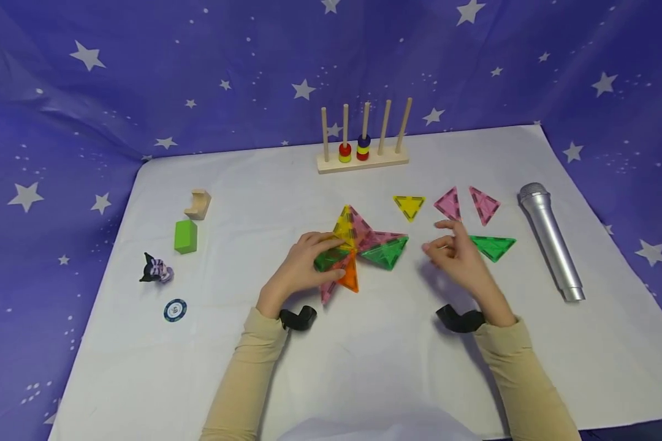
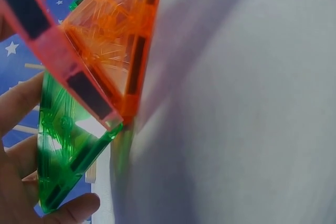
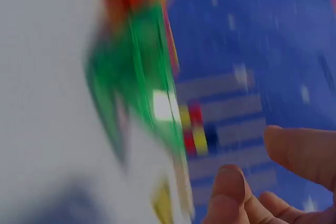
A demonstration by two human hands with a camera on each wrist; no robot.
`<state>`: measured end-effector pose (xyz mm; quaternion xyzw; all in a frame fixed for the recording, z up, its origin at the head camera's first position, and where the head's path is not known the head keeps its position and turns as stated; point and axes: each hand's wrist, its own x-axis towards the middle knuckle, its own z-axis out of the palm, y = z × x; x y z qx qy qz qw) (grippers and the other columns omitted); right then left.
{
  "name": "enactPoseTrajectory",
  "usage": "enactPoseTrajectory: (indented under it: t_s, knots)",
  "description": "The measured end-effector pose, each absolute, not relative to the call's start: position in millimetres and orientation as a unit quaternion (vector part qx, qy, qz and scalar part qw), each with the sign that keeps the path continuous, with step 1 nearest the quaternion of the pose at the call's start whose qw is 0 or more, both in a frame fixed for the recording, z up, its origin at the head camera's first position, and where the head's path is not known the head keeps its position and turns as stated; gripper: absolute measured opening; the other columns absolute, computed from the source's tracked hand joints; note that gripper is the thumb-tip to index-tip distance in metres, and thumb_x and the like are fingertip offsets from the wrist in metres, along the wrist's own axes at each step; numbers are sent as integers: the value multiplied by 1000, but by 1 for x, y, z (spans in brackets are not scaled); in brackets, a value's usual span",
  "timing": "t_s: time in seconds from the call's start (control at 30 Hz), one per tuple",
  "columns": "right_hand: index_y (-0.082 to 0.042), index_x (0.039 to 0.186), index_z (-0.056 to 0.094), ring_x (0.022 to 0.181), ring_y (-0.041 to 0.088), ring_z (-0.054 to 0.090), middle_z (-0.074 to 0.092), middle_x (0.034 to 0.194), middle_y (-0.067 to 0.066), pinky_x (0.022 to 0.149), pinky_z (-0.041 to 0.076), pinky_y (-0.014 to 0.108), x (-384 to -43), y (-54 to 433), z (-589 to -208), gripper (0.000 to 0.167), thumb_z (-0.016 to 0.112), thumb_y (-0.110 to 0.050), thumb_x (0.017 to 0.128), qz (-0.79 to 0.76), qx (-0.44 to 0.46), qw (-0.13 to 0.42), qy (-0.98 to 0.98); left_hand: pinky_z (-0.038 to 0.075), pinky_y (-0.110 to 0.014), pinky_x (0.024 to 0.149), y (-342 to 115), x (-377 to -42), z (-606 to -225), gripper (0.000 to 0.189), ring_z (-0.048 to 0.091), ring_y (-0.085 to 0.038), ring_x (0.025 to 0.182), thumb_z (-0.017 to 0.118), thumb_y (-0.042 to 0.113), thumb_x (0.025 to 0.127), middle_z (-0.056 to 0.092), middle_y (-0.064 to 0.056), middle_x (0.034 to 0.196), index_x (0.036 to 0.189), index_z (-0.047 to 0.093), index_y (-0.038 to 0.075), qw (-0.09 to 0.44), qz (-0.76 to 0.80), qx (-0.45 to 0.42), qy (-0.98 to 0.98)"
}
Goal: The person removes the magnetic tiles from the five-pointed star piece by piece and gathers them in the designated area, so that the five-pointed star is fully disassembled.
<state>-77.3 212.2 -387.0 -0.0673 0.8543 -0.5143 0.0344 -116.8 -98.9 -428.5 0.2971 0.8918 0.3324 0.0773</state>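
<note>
Translucent magnetic tiles are joined into a raised star shape at mid-table, with yellow [image 1: 344,228], pink [image 1: 364,229], green [image 1: 387,252] and orange [image 1: 350,275] triangles. My left hand [image 1: 303,263] grips its left side, fingers over the top and thumb near the orange piece. In the left wrist view, a green tile [image 2: 65,135] lies between those fingers and the thumb, beside an orange tile [image 2: 113,30]. To the right of the star, my right hand [image 1: 456,257] hovers with loosely bent fingers, holding nothing. Its thumb and index finger are apart in the right wrist view.
Loose triangles in yellow [image 1: 409,207], pink [image 1: 448,203] and green [image 1: 493,246] lie right of the star. A silver microphone [image 1: 551,242] lies farther right. Behind stands a wooden peg rack [image 1: 364,162]. At left are a green block [image 1: 186,237], wooden piece [image 1: 198,204], figurine [image 1: 156,269] and chip [image 1: 175,310].
</note>
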Motion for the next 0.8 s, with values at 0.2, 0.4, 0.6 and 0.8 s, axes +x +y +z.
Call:
enactPoseTrajectory:
  t_s: [0.2, 0.4, 0.6, 0.8]
  knots:
    - [5, 132, 22, 69, 34, 58, 62, 93, 17, 57, 45, 26, -50, 135, -383, 57, 56, -1, 88, -525, -176, 144, 820, 26, -48, 99, -99, -117, -429, 59, 30, -27, 125, 66, 43, 79, 41, -8, 136, 131, 51, 19, 81, 336, 294, 891]
    - [4, 136, 8, 76, 31, 61, 57, 106, 26, 66, 49, 32, -45, 100, -397, 71, 59, -2, 86, -556, -186, 171, 792, 26, -47, 100, -102, -119, -429, 57, 30, -27, 126, 64, 41, 82, 41, -9, 135, 131, 50, 16, 85, 339, 303, 887]
    - [-1, 138, 11, 78, 25, 61, 51, 108, 24, 66, 49, 30, -50, 90, -427, 77, 64, 0, 82, -575, -176, 133, 788, 24, -46, 102, -112, -125, -427, 46, 30, -31, 126, 62, 17, 86, 37, -15, 137, 131, 50, 11, 102, 346, 295, 885]
    - [-2, 131, 35, 76, 16, 58, 51, 101, 12, 66, 49, 26, -48, 83, -442, 62, 69, -9, 80, -535, -193, 81, 818, 29, -44, 99, -116, -129, -429, 46, 36, -31, 123, 62, 8, 86, 40, -16, 135, 130, 51, 13, 118, 350, 277, 887]
